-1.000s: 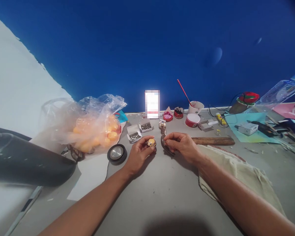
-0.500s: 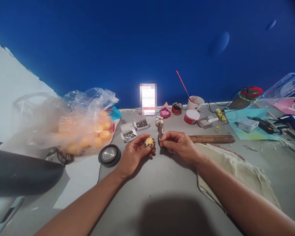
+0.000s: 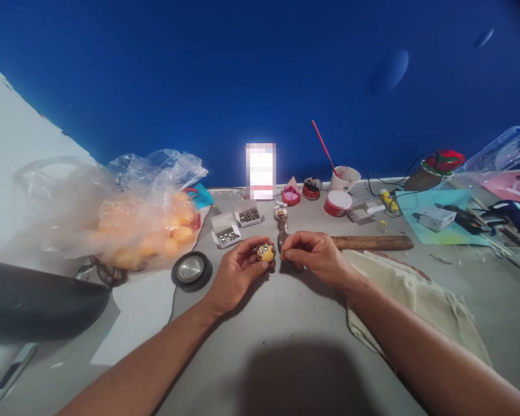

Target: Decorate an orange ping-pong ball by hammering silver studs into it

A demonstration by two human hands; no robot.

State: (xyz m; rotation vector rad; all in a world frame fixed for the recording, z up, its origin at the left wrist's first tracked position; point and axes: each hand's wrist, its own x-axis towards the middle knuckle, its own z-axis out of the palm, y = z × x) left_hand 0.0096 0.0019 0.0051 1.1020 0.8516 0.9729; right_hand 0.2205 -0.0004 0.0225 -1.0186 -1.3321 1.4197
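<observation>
My left hand (image 3: 238, 271) grips an orange-yellow ball (image 3: 266, 252) dotted with shiny metal studs, between thumb and fingers. Just to its right, the thumb and forefinger of my right hand (image 3: 314, 253) are pinched together; whatever sits between them is too small to make out. Behind the fingers stands a brown handle-like piece (image 3: 282, 229) topped by a studded silvery ball (image 3: 280, 211). Beyond my left hand are two open small white boxes of metal studs, the nearer box (image 3: 226, 234) and the farther box (image 3: 248, 216).
A clear plastic bag (image 3: 156, 173) of orange balls lies left, above a round black-rimmed lid (image 3: 191, 270). To the right are a wooden stick (image 3: 372, 242), a cloth (image 3: 411, 294), a red-and-white tub (image 3: 338, 203) and a paper cup (image 3: 345, 178). A lit screen (image 3: 260, 171) stands at the back.
The ball has been turned in my left hand, so more studs and a different side of it show. My right hand keeps its pinch in almost the same place.
</observation>
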